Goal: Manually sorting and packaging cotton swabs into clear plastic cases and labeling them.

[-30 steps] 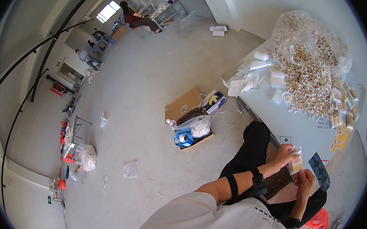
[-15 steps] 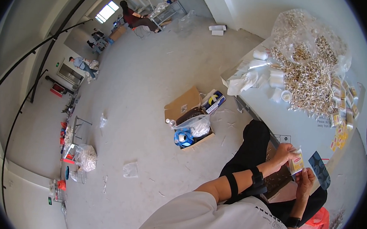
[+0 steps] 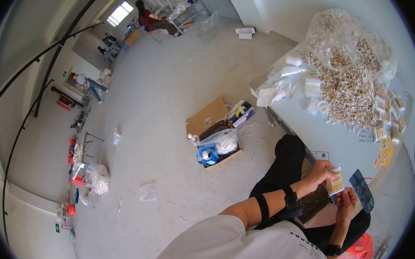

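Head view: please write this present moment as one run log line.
left hand: holds swab packet | right hand: at packet's lower edge | loose swabs: piled on table

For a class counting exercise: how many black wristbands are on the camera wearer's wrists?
2: the left wristband sits just behind the left hand, which holds a swab packet; the right wristband sits behind the right hand, close to that packet. Neither is hidden.

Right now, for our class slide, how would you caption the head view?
Left hand holding a packet, right hand close by, beside a table heaped with swabs.
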Demonstrator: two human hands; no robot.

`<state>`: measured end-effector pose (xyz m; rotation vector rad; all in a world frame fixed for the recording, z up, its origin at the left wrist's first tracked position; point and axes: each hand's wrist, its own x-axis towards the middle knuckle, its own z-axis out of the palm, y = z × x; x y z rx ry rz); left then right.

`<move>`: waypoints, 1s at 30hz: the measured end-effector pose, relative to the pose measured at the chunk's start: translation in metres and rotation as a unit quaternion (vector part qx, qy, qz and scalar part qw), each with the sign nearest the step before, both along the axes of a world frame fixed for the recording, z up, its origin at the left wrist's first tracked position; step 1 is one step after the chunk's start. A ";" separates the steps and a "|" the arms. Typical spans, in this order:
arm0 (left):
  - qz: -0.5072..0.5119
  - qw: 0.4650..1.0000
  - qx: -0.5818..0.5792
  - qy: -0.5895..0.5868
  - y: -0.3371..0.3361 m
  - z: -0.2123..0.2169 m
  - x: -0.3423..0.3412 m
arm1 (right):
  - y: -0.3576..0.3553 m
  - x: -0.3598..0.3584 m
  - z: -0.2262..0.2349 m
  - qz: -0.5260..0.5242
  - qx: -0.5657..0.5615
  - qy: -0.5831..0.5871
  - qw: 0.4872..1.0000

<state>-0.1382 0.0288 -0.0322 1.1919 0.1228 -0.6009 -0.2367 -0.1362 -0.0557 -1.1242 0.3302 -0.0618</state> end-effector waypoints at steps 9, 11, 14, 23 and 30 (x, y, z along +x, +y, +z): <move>-0.043 0.999 0.016 -0.027 0.001 0.005 -0.002 | 0.004 0.001 0.018 0.023 -0.016 0.051 0.998; -0.046 0.997 0.021 -0.053 -0.002 -0.002 -0.003 | 0.006 0.002 0.015 0.048 -0.038 0.049 0.997; -0.049 0.995 0.026 -0.079 -0.004 -0.006 -0.004 | 0.008 0.002 0.016 0.071 -0.059 0.048 0.995; -0.032 0.996 0.016 -0.085 -0.004 -0.016 -0.003 | 0.009 0.003 0.017 0.070 -0.070 0.048 0.994; -0.021 0.996 0.005 -0.086 -0.003 -0.011 -0.004 | 0.010 0.002 0.017 0.056 -0.081 0.058 0.993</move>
